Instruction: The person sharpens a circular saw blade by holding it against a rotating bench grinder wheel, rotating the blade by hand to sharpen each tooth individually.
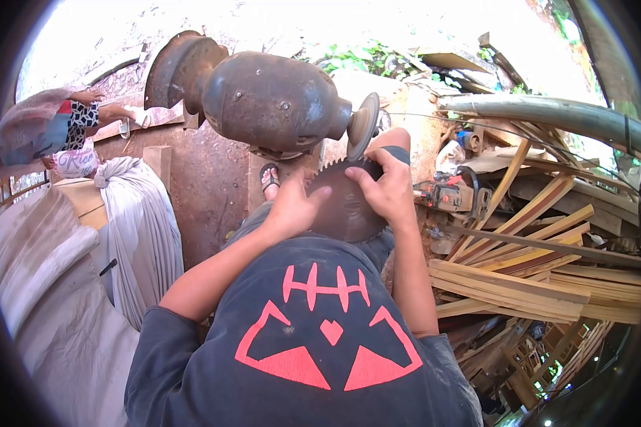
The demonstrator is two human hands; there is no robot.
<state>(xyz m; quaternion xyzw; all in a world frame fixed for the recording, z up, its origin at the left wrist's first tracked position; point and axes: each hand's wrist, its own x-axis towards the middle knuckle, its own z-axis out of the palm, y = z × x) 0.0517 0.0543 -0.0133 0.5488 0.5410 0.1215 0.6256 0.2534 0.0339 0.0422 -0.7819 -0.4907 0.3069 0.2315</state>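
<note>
A dark circular saw blade (345,205) with a toothed rim is held in front of my shirt. My left hand (297,203) grips its left side, thumb laid on the flat face. On the other side, my right hand (388,186) pinches the blade near its upper right edge, fingers behind it. The toothed top edge sits right at a thin grinding wheel (364,127), which is mounted on the shaft of a rusty bench grinder motor (271,98). My fingers behind the blade are partly hidden.
A chainsaw (454,193) lies to the right beside stacked wooden strips (513,288). A metal pipe (541,114) crosses the upper right. Grey cloth (139,220) drapes over things at left. Another person (57,128) is at the far left.
</note>
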